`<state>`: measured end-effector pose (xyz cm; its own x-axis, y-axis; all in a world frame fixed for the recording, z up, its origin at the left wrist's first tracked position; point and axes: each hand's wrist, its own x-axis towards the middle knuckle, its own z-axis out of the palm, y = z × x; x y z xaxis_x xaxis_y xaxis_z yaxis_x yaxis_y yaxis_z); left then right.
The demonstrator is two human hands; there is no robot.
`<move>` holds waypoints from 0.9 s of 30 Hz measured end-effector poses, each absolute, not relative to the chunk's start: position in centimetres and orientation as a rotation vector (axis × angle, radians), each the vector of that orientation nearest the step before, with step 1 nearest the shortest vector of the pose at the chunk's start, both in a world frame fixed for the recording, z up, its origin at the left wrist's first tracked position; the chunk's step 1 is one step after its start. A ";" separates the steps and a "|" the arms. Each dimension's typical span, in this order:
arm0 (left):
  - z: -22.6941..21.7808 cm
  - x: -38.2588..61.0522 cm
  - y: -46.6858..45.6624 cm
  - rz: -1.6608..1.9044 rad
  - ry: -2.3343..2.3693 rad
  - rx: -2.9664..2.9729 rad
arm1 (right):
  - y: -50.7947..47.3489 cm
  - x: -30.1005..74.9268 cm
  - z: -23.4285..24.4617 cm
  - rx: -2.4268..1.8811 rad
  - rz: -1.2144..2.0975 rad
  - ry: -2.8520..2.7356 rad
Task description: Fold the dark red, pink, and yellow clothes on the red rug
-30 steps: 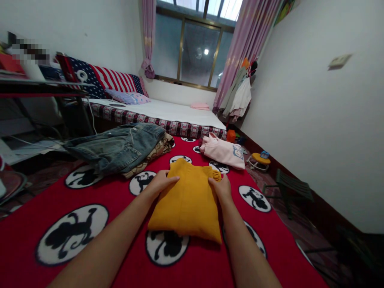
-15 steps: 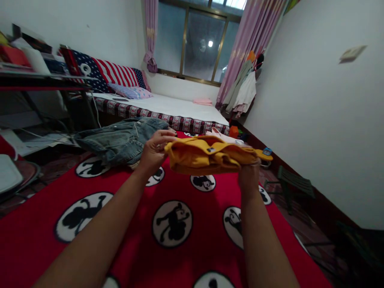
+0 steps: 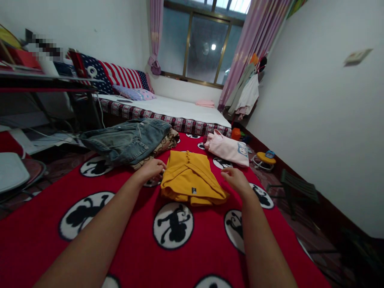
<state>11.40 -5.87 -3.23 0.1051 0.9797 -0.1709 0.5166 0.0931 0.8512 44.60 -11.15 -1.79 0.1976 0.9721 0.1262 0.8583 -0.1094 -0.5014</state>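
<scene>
A folded yellow shirt [image 3: 192,176] with small buttons and a dark label lies flat on the red blanket [image 3: 144,248], which is printed with black figures in white circles. My left hand [image 3: 152,169] is at the shirt's left edge, fingers loosely bent and apart, holding nothing; whether the fingertips touch the cloth I cannot tell. My right hand [image 3: 235,179] hovers just off the shirt's right side, its fingers loosely curled and empty. Beyond my left hand lie blue denim clothes [image 3: 129,140] on a brown patterned cloth [image 3: 166,144]. A folded pale pink garment [image 3: 228,148] rests beyond my right hand.
A bed with a white sheet [image 3: 174,107] stands under the window. On the left are a cluttered desk [image 3: 45,83] and a pale chair seat [image 3: 12,172]. To the right stand a yellow round stool [image 3: 265,158] and a dark green folding stool [image 3: 300,185].
The yellow shirt has gone from being held up in both hands to lying on the blanket. Both hands have let go, and the right one has drawn away from it.
</scene>
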 end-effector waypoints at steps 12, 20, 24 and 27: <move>-1.8 13.2 -7.5 0.661 1.431 1.894 | -12.1 40.1 -1.3 -2.263 0.163 -1.835; -2.7 13.6 -7.5 0.455 1.651 2.153 | -12.0 38.3 -1.6 -1.895 0.152 -1.811; -4.8 15.2 -7.9 0.515 1.886 2.108 | -10.4 37.8 -2.9 -1.685 0.163 -1.720; -6.0 16.0 -8.0 0.683 1.927 2.084 | -7.2 37.2 -2.5 -1.618 0.176 -1.718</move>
